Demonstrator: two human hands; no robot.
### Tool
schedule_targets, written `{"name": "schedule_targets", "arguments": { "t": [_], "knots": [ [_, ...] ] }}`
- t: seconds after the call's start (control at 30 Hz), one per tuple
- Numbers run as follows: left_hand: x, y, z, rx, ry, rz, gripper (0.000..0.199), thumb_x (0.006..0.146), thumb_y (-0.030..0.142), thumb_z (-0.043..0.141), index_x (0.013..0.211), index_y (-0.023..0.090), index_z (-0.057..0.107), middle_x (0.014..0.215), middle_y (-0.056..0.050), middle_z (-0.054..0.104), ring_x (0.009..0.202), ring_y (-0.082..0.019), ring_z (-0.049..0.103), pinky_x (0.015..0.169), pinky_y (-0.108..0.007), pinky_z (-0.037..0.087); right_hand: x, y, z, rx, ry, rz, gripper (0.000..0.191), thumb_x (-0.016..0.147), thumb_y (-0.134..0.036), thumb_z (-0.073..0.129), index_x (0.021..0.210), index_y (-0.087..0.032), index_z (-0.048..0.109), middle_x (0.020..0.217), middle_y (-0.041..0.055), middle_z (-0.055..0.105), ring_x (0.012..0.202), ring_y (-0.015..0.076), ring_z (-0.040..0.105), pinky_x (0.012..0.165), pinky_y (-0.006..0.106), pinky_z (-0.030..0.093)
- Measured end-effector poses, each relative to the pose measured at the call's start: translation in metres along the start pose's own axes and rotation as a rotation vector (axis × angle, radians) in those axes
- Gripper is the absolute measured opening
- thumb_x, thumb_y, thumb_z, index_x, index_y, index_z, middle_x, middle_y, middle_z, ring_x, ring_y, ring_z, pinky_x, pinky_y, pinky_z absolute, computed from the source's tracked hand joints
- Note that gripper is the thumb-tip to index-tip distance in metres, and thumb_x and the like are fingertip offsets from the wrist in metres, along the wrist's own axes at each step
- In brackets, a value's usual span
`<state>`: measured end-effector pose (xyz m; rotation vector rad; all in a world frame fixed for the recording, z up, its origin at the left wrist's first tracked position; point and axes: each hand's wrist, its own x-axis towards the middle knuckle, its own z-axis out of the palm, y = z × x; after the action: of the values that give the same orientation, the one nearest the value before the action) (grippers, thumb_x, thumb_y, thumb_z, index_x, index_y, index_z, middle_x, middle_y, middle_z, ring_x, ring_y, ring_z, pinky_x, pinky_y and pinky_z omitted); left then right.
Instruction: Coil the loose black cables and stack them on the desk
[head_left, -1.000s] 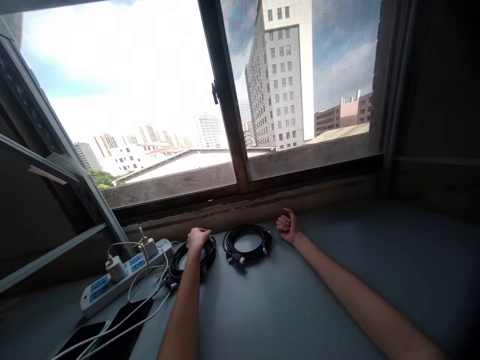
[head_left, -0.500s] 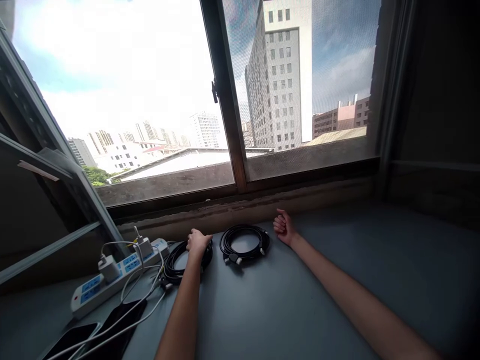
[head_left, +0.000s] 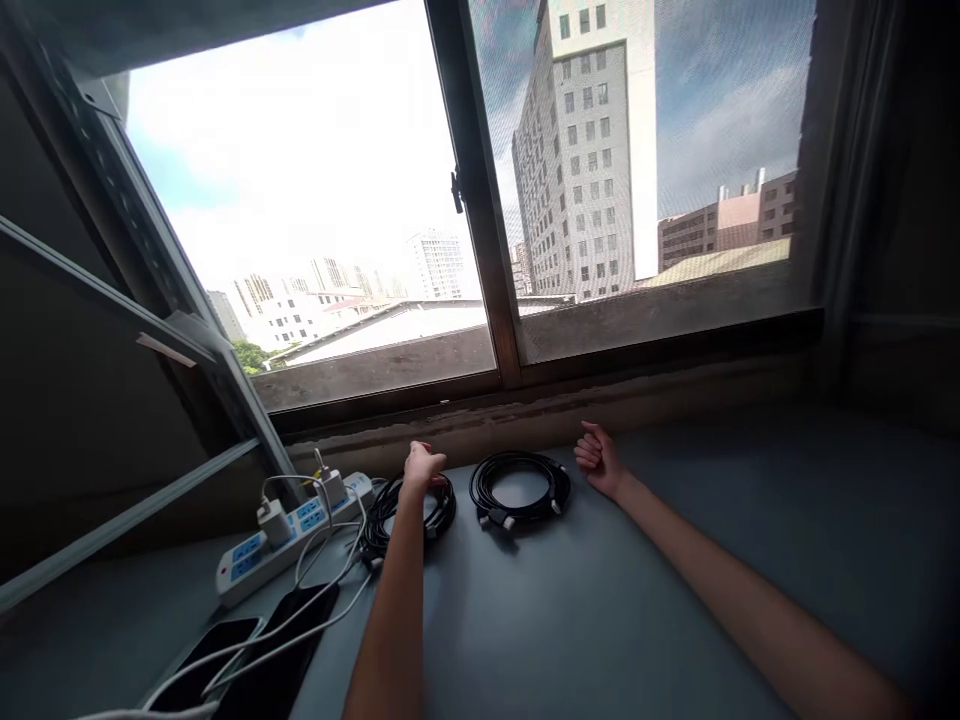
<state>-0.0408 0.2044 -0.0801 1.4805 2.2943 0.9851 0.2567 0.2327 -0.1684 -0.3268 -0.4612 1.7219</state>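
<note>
My left hand (head_left: 424,468) is over the upper part of the left coil of black cable (head_left: 444,515); its fingers are bent and partly hidden, so any grip on the cable cannot be made out. A second black cable coil (head_left: 486,490) lies flat on the grey table to the right, its light-tipped connectors toward me. My right hand (head_left: 598,458) rests beyond that coil's right side, fingers curled in and thumb up, with nothing seen in it.
At the left a white power strip (head_left: 251,578) holds two white chargers with white cables. Dark phones (head_left: 281,650) lie in front of it, under the cables. A window (head_left: 510,350) with a low sill stands behind the table, and a metal frame (head_left: 240,375) rises at the left.
The view has shifted, so everything sits farther right in the picture. My left hand has risen slightly over the left coil and its fingers look more drawn in. My right hand keeps its pose.
</note>
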Motion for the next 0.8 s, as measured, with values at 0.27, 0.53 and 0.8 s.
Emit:
{"name": "schedule_targets", "arguments": {
  "t": [0.27,0.53,0.8],
  "knots": [
    [-0.018,0.041,-0.043,-0.043,0.358,0.13,0.029,0.085,0.022,0.038,0.114,0.018,0.043,0.098,-0.011,0.061,0.096,-0.022,0.06,0.079,-0.031,0.044,-0.001,0.003,0.004,0.009,0.016,0.017,0.033,0.094,-0.029,0.049,0.066,-0.013,0.047,0.049,-0.01,0.033,0.034,0.0019,0.025,0.031,0.013,0.023],
    [-0.017,0.036,-0.03,0.091,0.047,0.157,0.033,0.074,0.018,0.054,0.106,0.021,0.053,0.089,-0.005,0.066,0.088,-0.02,0.063,0.071,-0.026,0.045,0.002,0.004,0.005,-0.017,0.032,0.033,0.027,0.094,-0.029,0.049,0.072,-0.012,0.051,0.053,-0.0086,0.038,0.035,0.0018,0.028,0.031,0.013,0.025],
    [-0.025,0.033,0.011,0.355,-0.174,0.002,0.079,0.056,0.02,0.072,0.127,0.01,0.039,0.117,-0.021,0.058,0.112,-0.033,0.053,0.089,-0.039,0.041,0.004,0.003,0.004,-0.061,0.037,0.044,0.028,0.094,-0.03,0.049,0.073,-0.013,0.051,0.053,-0.0083,0.039,0.036,0.002,0.029,0.032,0.013,0.026]
  ]
}}
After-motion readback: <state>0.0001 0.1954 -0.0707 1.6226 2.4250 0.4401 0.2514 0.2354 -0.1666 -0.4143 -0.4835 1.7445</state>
